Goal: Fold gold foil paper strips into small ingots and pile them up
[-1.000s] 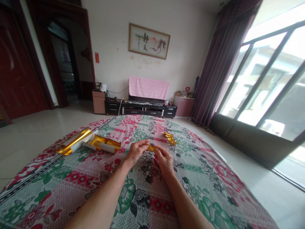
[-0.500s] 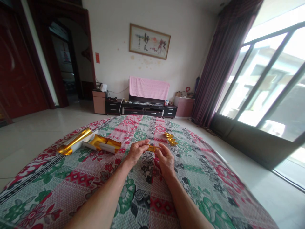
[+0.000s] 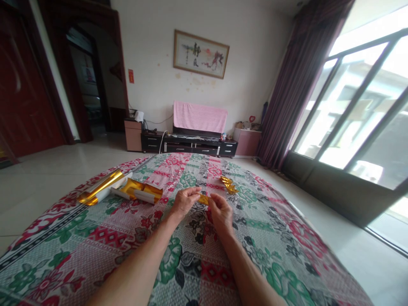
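Foil spans the gap between the person's left hand and right hand, each grip pinched closed on one of its ends.

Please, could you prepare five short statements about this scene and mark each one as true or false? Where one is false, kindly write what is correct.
1. The left hand and the right hand both hold one small gold piece. True.
2. The folded gold pieces lie under the left hand. False: the folded gold pieces lie apart, beyond the right hand.
3. A rolled gold sheet lies to the left of both hands. True.
4. The cloth below the hands is plain white. False: the cloth has a flower pattern in red, green and black.
5. A framed picture hangs higher than the pink towel. True.
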Motion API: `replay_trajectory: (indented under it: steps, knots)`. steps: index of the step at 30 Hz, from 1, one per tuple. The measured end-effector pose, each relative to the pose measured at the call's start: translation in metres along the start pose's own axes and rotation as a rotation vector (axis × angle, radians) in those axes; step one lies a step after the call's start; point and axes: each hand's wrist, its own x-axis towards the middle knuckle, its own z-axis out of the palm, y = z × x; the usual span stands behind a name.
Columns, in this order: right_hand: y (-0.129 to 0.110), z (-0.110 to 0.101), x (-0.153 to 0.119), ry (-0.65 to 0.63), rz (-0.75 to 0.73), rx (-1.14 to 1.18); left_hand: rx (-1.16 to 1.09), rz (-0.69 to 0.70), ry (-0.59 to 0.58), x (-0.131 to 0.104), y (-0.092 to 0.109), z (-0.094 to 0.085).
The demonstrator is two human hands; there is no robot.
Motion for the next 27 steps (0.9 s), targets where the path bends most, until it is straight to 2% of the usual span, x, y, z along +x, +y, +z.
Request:
replay_trajectory:
  steps: [9, 16, 27]
  knots:
    - [-0.007, -0.003, -0.002, 0.005, -0.090, -0.493, 0.336, 0.041, 0.019, 0.003, -0.008, 0.000]
    - [-0.011, -0.004, -0.004, -0.130, -0.236, -0.785, 0.579, 0.100, 0.029, -0.005, -0.001, 0.002]
    - [-0.015, -0.004, -0.005, -0.213, -0.259, -0.968, 0.628, 0.164, -0.022, -0.011, -0.004, 0.004]
